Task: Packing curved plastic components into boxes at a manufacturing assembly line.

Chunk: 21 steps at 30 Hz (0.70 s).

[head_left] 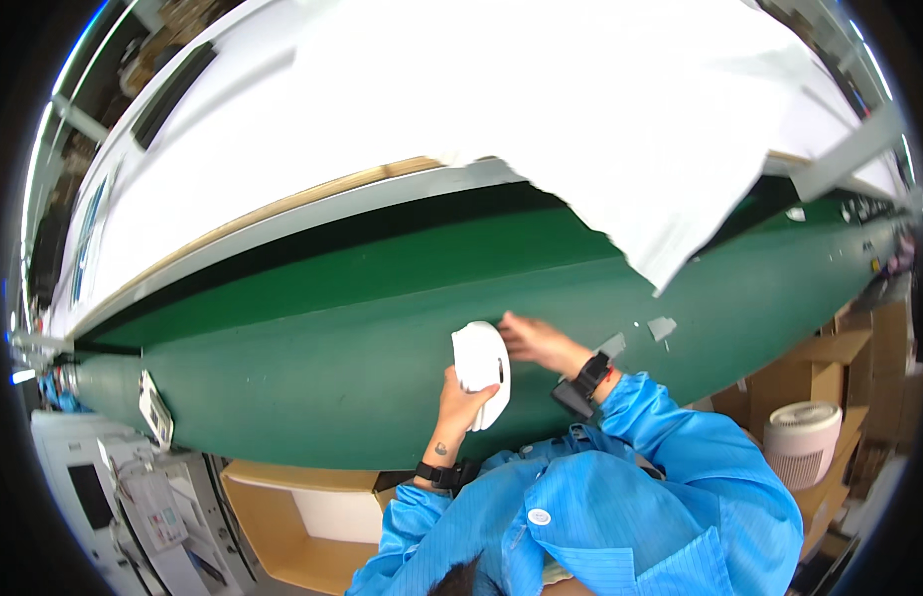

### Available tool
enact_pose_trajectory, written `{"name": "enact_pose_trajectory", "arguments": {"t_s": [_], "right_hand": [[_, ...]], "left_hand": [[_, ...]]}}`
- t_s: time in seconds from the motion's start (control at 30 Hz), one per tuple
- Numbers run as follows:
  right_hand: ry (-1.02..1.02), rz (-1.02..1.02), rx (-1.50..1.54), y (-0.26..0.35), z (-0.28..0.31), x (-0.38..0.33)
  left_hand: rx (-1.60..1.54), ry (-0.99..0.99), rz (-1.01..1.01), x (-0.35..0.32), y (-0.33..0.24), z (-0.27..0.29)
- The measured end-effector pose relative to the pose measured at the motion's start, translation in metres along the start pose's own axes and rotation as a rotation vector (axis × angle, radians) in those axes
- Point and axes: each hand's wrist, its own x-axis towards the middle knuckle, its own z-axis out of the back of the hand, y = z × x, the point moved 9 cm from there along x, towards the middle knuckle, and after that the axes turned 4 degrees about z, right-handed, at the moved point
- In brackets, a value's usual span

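At far left: a white machine point(114, 497) with a dark screen stands below the green belt's end, and a small white tag point(155, 409) sits at the belt's edge above it.
Belt: a wide green conveyor belt point(312, 338) runs across the whole view, bent by the lens, with a dark gap and a pale wooden strip along its far side.
Worktop: a white worktop point(243, 149) lies beyond the belt, in bright light.
Box: an open cardboard box point(292, 517) with a white sheet inside sits under the belt's near edge, left of the person.
Left hand: the left hand point(463, 402) comes up from the lower edge, wearing a black wrist strap, and its fingers are curled around the lower edge of a white part.
Part: the white part point(481, 366) is a flat, rounded plastic piece with a short dark slot; it is held upright just over the belt, near its near edge.
Right hand: the right hand point(531, 340) lies just right of the part, fingers stretched toward its top edge and touching it; a black wrist device sits behind it.
Sheet: a big white sheet point(620, 129) hangs over the belt's far side, one corner pointing down.
Scraps: two small grey scraps point(662, 327) lie on the belt, right of the right hand.
Sleeves: blue coat sleeves point(630, 477) fill the lower middle.
At right: cardboard boxes point(829, 358) and a round white fan unit point(801, 442) stand beside the belt.
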Motion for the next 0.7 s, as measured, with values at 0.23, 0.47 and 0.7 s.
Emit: {"name": "enact_pose_trajectory", "arguments": {"t_s": [0.23,0.47,0.7], "right_hand": [[-0.945,0.871,-1.204,0.166,0.161,0.044],[-0.965,0.736,-1.601,0.169,0.301,0.119],[-0.589,0.596,-1.333,0.125,0.231,0.131]], "left_hand": [[-0.323,-0.406,0.095,-0.105,0.016,0.12],[-0.185,-0.981,0.009,-0.285,0.079,0.194],[-0.162,-1.274,0.259,-0.413,0.186,0.277]]}}
